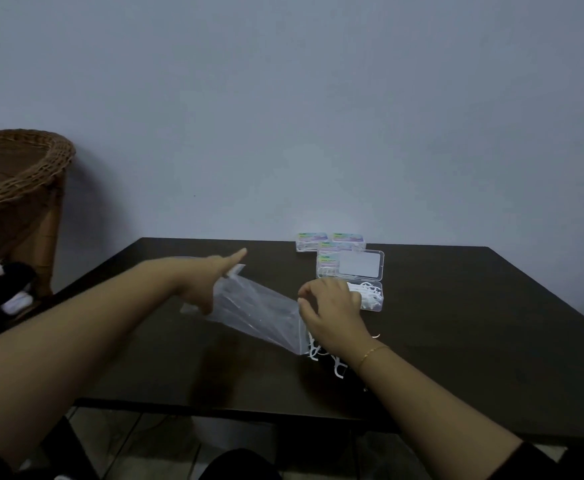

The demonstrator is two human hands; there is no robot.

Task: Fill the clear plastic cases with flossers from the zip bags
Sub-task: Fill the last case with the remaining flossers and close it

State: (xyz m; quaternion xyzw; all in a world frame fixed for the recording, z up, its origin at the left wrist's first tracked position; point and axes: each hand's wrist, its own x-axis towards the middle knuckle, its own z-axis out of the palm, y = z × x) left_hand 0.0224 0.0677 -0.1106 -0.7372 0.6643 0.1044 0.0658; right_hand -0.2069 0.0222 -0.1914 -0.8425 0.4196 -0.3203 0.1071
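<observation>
A clear zip bag (255,311) hangs stretched just above the dark table (474,323), between both hands. My left hand (203,282) grips its far left end, index finger pointing outward. My right hand (332,311) pinches the bag's right edge with curled fingers. Several white flossers (320,351) lie loose on the table below the bag's right end and my right wrist. Just beyond my right hand stands an open clear case (375,301) with several flossers in its base and its lid (359,265) folded back. Filled, shut cases (313,241) sit behind it by the wall.
A wicker chair (20,174) stands left of the table with dark and white items beneath it. The wall runs close behind the table. The table's front edge (214,408) is near my body, with tiled floor below.
</observation>
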